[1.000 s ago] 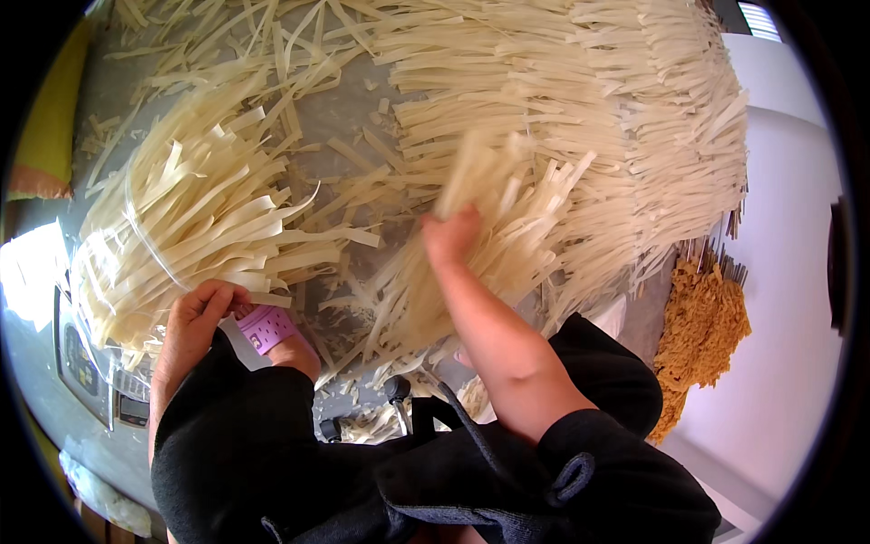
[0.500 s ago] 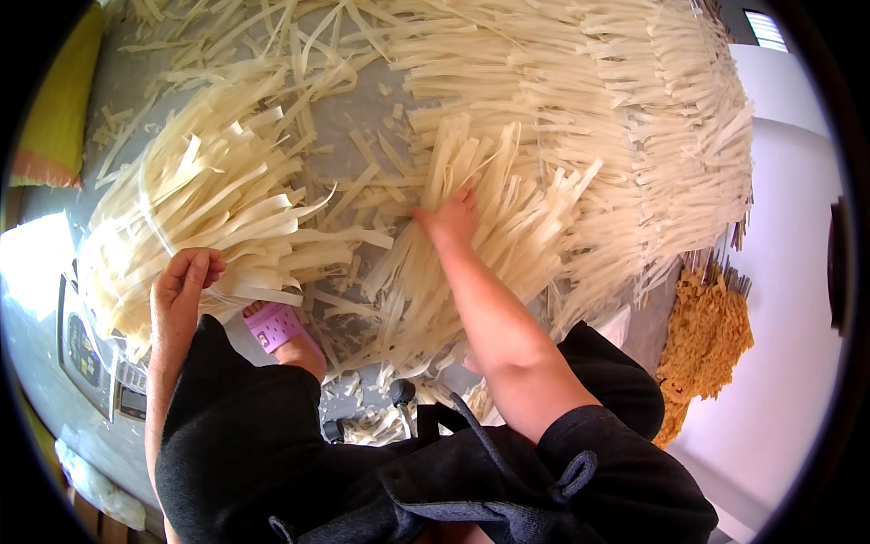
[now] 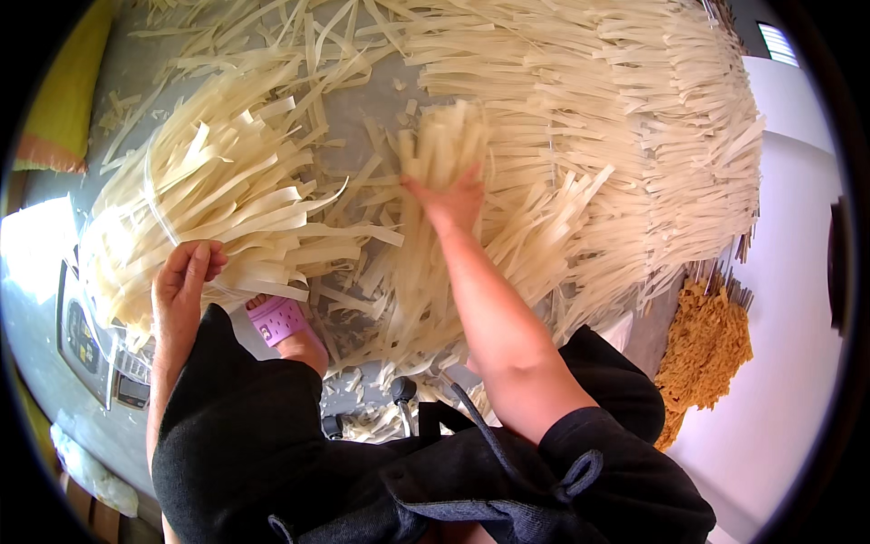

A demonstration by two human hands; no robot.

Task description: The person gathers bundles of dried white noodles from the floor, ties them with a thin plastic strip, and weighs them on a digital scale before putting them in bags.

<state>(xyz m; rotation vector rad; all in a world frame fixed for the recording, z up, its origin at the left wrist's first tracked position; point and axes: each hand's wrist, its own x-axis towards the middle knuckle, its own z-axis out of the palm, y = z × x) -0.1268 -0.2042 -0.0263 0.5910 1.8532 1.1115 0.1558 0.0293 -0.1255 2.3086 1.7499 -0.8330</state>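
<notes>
Pale, flat, dry noodle-like strips [image 3: 245, 172] fill a clear plastic bag [image 3: 151, 186] on the left, their ends fanning out of its mouth. My left hand [image 3: 186, 276] is closed in a pinch on the bag's near rim. In the middle, my right hand [image 3: 449, 201] is wrapped round a bunch of the same strips [image 3: 446, 136], thumb to the left and fingers to the right. Motion slightly blurs that hand and bunch. Under it, loose strips [image 3: 399, 290] lie in a heap.
Overlapping rows of strips [image 3: 580, 100] cover the right side. A digital scale [image 3: 82, 340] stands beside the bag at left. A yellow sack [image 3: 63, 91] is at far left, a brown shaggy bundle [image 3: 707, 349] by the white wall. My foot in a pink clog [image 3: 276, 319] is near the bag.
My right hand has gathered the strips into a tighter bunch, shifting it slightly left and away from the heap. My left hand stays at the bag's rim.
</notes>
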